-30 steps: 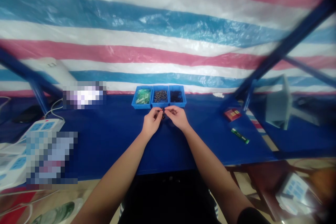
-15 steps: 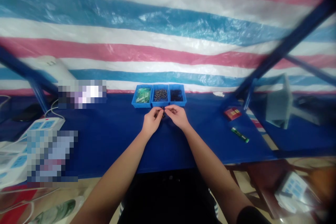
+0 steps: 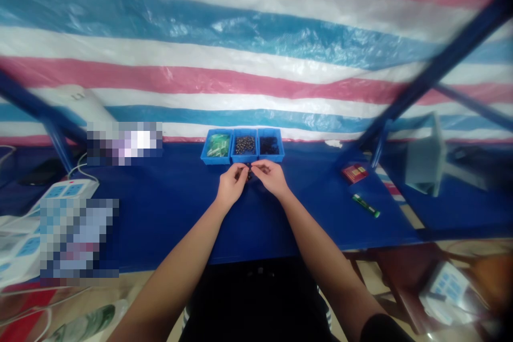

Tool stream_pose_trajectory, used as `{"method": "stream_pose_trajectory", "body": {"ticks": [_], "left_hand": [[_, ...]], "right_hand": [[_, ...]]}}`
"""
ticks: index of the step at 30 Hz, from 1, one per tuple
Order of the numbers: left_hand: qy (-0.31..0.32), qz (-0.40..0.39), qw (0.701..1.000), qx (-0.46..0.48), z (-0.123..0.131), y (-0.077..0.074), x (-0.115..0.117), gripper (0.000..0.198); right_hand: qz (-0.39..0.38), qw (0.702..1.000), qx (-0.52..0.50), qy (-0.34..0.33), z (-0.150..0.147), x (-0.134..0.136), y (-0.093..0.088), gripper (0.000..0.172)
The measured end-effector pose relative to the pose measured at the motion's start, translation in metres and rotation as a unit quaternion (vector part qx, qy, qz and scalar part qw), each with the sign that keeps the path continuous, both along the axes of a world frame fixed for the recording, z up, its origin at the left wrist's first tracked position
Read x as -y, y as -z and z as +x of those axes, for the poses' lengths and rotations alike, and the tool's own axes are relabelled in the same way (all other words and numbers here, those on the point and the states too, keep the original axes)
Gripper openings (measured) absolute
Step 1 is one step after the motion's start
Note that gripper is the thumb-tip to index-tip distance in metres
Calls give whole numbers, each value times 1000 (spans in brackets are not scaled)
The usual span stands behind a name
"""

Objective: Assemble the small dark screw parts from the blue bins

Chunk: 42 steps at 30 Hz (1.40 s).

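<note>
My left hand [image 3: 232, 184] and my right hand [image 3: 271, 175] meet over the blue table, just in front of three small blue bins. Fingers of both hands are pinched around a small dark part [image 3: 249, 172], mostly hidden by the fingertips. Its kind cannot be made out. The left bin [image 3: 216, 161] holds green and clear plastic packets [image 3: 218, 145]. In the middle bin [image 3: 244, 158] lie many small brass-and-dark metal pieces [image 3: 245, 144]. Small black pieces [image 3: 269, 145] fill the right bin [image 3: 271, 159].
On the table's right lie a red box [image 3: 355, 173] and a green tube [image 3: 366, 206]. A white power strip [image 3: 74, 188] with cords runs along the left side. Blue metal frame bars [image 3: 436, 64] slant at both sides. A striped plastic sheet [image 3: 256, 80] hangs behind.
</note>
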<state>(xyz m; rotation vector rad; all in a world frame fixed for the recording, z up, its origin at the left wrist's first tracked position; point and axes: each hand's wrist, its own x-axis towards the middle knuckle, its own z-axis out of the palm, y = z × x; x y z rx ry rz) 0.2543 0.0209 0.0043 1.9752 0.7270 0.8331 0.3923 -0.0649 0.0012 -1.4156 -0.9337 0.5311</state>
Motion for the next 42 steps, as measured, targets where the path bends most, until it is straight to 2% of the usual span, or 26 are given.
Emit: {"method": "stream_pose_trajectory", "body": {"ticks": [20, 31, 38, 42], "left_hand": [[4, 11, 1000, 4, 1, 1, 0, 26], [13, 7, 1000, 20, 1, 2, -1, 28], [28, 2, 998, 63, 2, 6, -1, 30], [22, 29, 998, 50, 2, 7, -2, 29]], "right_hand": [[3, 1000, 13, 10, 1, 0, 0, 22], [-1, 1000, 5, 1, -2, 1, -1, 22], [5, 998, -50, -42, 0, 1, -2, 25], [-21, 999, -18, -33, -2, 2, -3, 24]]}}
